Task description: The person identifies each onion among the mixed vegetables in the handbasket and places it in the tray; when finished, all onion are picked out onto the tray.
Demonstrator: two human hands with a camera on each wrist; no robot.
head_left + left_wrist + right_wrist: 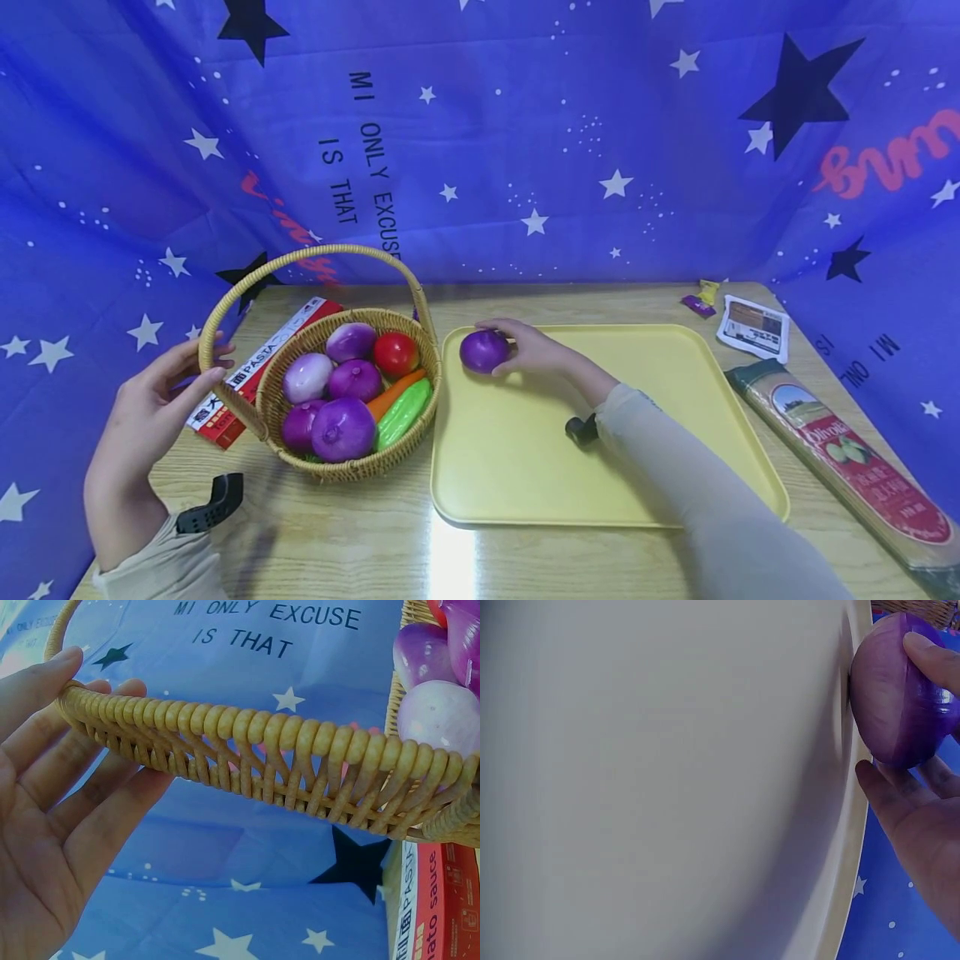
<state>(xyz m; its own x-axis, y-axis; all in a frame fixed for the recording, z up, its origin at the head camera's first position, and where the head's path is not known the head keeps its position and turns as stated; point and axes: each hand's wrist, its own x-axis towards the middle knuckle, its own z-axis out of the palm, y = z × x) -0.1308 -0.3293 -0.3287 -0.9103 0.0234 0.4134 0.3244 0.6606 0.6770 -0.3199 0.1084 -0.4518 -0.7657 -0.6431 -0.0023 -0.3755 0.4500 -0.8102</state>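
With thumb and fingers, my right hand (534, 348) grips a purple onion (483, 352) at the far left corner of the yellow tray (630, 483). The right wrist view shows that onion (889, 694) between thumb and fingers, close to the tray's rim (847, 877). On the left, my left hand (142, 412) holds the arched handle (217, 321) of a wicker basket (352, 468), thumb on one side and fingers behind. Inside the basket lie several purple onions (343, 429), a red tomato (396, 355), a carrot (393, 396) and a bumpy green vegetable (405, 414).
A red and white pasta sauce box (258, 360) lies behind the basket's left side. Right of the tray are a long pasta packet (847, 458), a white pouch (755, 327) and small yellow and purple wrapped pieces (701, 300). A blue star-printed cloth (510, 167) hangs behind the table.
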